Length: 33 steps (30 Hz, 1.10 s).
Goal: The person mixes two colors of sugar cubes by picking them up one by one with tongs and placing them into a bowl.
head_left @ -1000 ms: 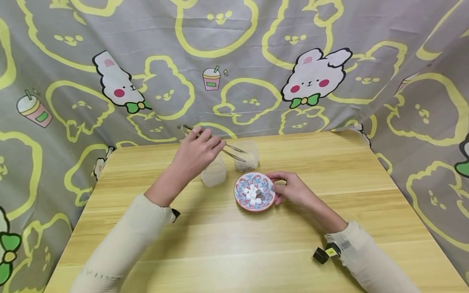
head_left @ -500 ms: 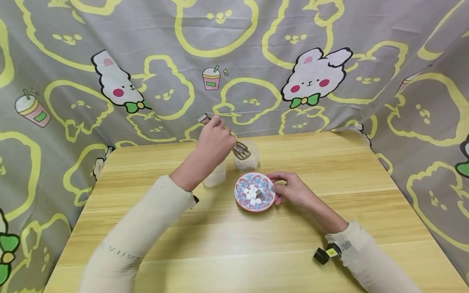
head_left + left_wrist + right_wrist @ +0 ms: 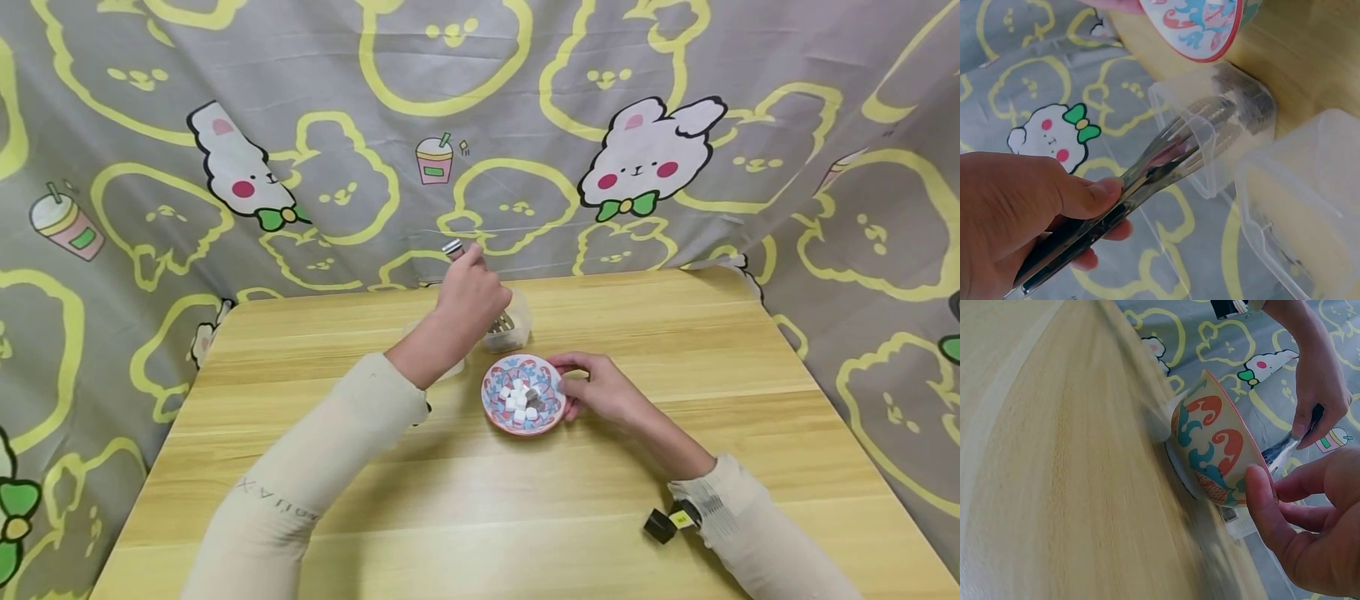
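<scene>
My left hand (image 3: 472, 296) grips metal tongs (image 3: 1169, 150) with slotted ends, held at a downward slant. Their tips reach inside a clear plastic container (image 3: 1207, 184), near dark greyish-brown pieces (image 3: 1257, 103) at its bottom. In the head view the hand hides part of the tongs. My right hand (image 3: 600, 387) pinches the rim of a patterned red, blue and white bowl (image 3: 498, 377) between thumb and fingers. Several small white cubes (image 3: 517, 404) lie in that bowl, along with a few dark grey-brown cubes (image 3: 533, 398).
Beside the first container stands a second clear plastic container (image 3: 1304, 212), mostly behind my left forearm in the head view. The wooden table (image 3: 600, 517) ends at the back against a grey patterned curtain (image 3: 525, 75).
My left hand has moved right, turning the tongs steeper, and their ends have gone lower into the container with the dark pieces. The right hand and bowl have hardly moved.
</scene>
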Motion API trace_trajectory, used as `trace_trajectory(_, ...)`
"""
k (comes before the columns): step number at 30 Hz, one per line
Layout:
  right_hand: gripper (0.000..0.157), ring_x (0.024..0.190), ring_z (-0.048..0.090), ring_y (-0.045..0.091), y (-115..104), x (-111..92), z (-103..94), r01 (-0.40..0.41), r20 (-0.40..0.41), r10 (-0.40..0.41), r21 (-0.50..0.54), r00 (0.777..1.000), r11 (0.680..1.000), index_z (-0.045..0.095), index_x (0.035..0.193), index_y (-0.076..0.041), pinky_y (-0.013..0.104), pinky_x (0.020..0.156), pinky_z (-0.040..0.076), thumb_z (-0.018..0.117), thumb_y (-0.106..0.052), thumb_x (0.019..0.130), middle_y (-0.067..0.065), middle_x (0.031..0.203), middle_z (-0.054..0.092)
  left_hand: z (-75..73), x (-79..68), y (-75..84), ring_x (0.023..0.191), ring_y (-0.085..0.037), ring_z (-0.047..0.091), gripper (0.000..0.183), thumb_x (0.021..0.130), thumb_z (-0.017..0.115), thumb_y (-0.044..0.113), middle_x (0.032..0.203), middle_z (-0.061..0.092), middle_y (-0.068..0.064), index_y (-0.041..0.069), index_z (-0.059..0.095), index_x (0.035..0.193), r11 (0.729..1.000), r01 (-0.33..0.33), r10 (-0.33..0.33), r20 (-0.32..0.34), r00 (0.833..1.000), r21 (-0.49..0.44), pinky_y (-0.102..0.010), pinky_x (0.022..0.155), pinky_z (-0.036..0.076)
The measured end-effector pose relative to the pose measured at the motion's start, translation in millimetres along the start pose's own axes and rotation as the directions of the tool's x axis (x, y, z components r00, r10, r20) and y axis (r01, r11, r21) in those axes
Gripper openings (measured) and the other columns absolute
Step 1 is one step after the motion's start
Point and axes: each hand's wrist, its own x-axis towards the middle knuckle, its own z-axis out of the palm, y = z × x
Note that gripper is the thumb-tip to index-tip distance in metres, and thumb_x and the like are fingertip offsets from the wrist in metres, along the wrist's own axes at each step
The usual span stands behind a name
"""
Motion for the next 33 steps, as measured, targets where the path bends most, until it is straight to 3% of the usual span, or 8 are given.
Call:
trace_trajectory(10, 0.046, 0.064, 0.067, 0.018, 0.1, -1.1, 0.2, 0.0, 0.002, 0.0, 0.006, 1.0, 1.0, 0.054, 0.145, 0.003, 0.037, 0.061, 0.062, 0.058, -0.003, 0.1, 0.028, 0.133, 0.062, 0.5, 2.8, 4.1, 0.077, -0.019, 0.056, 0.029, 0.1, 0.062, 0.008, 0.08, 0.076, 0.007, 0.024, 0.077, 0.081, 0.999, -0.007, 0.008, -0.009, 1.0, 0.049, -0.04, 0.101, 0.033)
trace_trajectory(17, 0.047, 0.064, 0.066, 0.018, 0.4, -0.1, -0.4, 0.012, 0.008, -0.012, 0.012, 1.0, 1.0, 0.052, 0.146, 0.004, 0.038, 0.062, 0.063, 0.058, -0.002, 0.1, 0.029, 0.134, 0.062, 3.8, 3.1, 3.3, 0.083, -0.025, 0.061, 0.029, 0.1, 0.059, 0.006, 0.08, 0.076, 0.003, 0.021, 0.078, 0.083, 0.997, -0.013, 0.016, -0.038, 0.999, 0.073, -0.041, 0.101, 0.034)
trace_trajectory(24, 0.048, 0.064, 0.066, 0.017, 0.8, 0.2, -0.8, 0.022, 0.009, -0.022, 0.018, 1.0, 1.0, 0.051, 0.146, 0.006, 0.036, 0.061, 0.062, 0.057, 0.0, 0.099, 0.03, 0.136, 0.06, 11.0, -0.2, -0.4, 0.072, -0.017, 0.047, 0.037, 0.098, 0.062, 0.003, 0.066, 0.064, 0.007, 0.023, 0.068, 0.068, 0.999, -0.001, 0.005, -0.085, 0.996, 0.048, -0.037, 0.098, 0.033)
trace_trajectory(33, 0.047, 0.063, 0.066, 0.017, 1.8, -0.6, -1.8, 0.026, 0.005, -0.026, 0.022, 1.0, 0.999, 0.052, 0.145, 0.007, 0.036, 0.06, 0.062, 0.057, 0.0, 0.099, 0.031, 0.135, 0.061, 15.8, -2.6, -4.8, 0.078, -0.019, 0.057, 0.032, 0.099, 0.06, 0.006, 0.074, 0.071, 0.004, 0.021, 0.073, 0.073, 1.0, 0.007, -0.004, -0.127, 0.992, 0.027, -0.037, 0.095, 0.037)
